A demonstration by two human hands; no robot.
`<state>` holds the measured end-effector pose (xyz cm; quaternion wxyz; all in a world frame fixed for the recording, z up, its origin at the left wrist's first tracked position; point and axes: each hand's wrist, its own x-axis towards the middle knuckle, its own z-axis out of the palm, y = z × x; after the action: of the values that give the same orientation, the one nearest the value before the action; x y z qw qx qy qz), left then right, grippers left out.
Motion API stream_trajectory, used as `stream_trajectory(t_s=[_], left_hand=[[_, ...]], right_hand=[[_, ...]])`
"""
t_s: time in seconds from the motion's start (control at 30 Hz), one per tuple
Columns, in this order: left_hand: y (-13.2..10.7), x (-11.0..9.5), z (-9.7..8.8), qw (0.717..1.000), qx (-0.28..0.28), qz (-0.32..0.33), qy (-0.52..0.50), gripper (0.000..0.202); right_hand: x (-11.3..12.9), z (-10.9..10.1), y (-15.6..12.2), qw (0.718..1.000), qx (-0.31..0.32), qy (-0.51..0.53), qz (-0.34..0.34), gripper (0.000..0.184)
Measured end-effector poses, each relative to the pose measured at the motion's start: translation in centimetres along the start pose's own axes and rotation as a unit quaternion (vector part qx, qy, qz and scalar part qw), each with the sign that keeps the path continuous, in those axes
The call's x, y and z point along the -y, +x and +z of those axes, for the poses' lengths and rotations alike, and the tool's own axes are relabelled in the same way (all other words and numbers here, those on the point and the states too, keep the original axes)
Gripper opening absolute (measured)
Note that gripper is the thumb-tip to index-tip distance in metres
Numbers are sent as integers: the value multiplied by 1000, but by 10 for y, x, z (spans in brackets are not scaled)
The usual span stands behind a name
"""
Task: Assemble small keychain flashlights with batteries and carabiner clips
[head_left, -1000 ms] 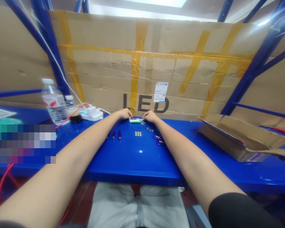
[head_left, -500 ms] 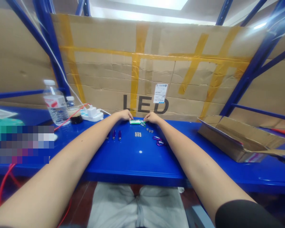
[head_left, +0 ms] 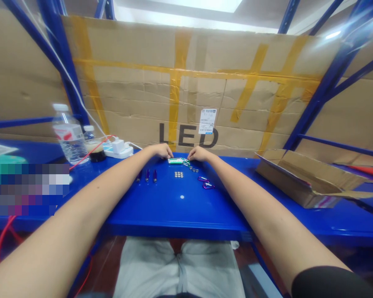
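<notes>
Lining up, I reckon, the shiny green metallic tubes (head_left: 175,162) at 12 o'clock on the glossy blue table (head_left: 161,212), bare left hand (head_left: 163,151) at their 9, right hand (head_left: 199,154) at 3, fingers bunched narrow, can't tell if gripping, so any next nudge probably wants light fingertips.

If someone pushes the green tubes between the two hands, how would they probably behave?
The green tubes look slim and rounded, so they may roll if pushed. Their bright shine suggests a smooth, perhaps slippery surface. They appear straight, so they are probably stiff.
</notes>
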<state>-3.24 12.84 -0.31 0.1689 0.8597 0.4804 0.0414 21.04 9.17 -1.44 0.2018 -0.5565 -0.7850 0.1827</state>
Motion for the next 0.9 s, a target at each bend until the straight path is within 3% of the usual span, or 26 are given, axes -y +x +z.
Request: stream_trajectory(t_s=[0.43,0.57,0.7,0.9], left_hand=[[-10,-10,3,1000,-3,-9,-4,43],[-18,-12,2,1000,-13,-19,2,42],[-41,-15,-6,999,-16,-21,22,28],[-86,-37,-33,989,130,-48,60,48]], right_hand=[[7,-1,-15,1000,6,-20,-8,11],[5,1,-19,1000,-6,-25,-1,21],[2,2,-24,999,-16,-34,8,35],[-2,1,-30,998,-29,-53,23,35]])
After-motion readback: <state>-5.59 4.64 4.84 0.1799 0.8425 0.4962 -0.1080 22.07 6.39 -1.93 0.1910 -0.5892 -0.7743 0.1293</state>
